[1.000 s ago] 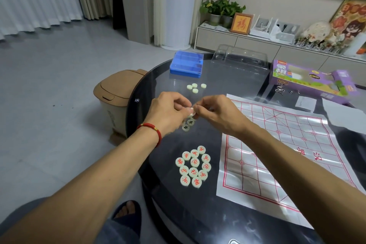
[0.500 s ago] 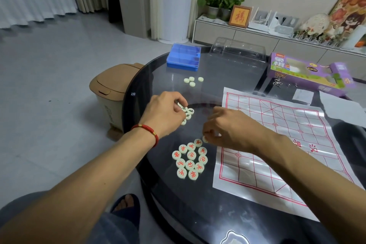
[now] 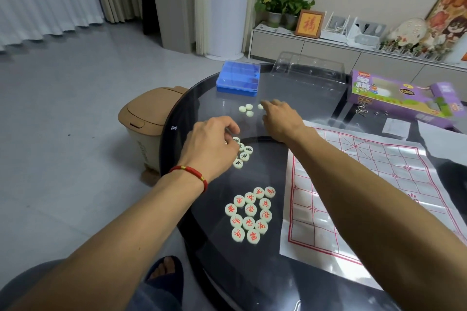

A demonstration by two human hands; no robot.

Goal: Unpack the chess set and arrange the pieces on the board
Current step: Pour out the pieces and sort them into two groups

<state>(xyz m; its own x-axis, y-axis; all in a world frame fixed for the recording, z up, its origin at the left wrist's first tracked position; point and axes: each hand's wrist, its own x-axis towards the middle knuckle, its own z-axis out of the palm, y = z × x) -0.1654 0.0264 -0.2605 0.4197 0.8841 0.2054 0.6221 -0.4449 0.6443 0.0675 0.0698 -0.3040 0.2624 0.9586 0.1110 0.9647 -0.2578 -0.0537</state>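
Observation:
A cluster of white round pieces with red characters (image 3: 250, 214) lies on the dark glass table (image 3: 252, 272), left of the paper board (image 3: 366, 179) with its red grid. My left hand (image 3: 212, 144) has curled fingers over a short row of black-character pieces (image 3: 243, 155); what it grips is hidden. My right hand (image 3: 278, 118) stretches far across the table, its fingertips at one of several blank-faced pieces (image 3: 246, 110). No pieces stand on the board.
A blue plastic case (image 3: 238, 78) and a clear plastic tray (image 3: 308, 68) sit at the table's far side. A purple game box (image 3: 401, 96) lies at the right. A tan bin (image 3: 146, 118) stands on the floor by the table's left edge.
My right hand left the red cluster and reached forward to the blank-faced pieces near the blue case. My left hand stayed over the black-character row.

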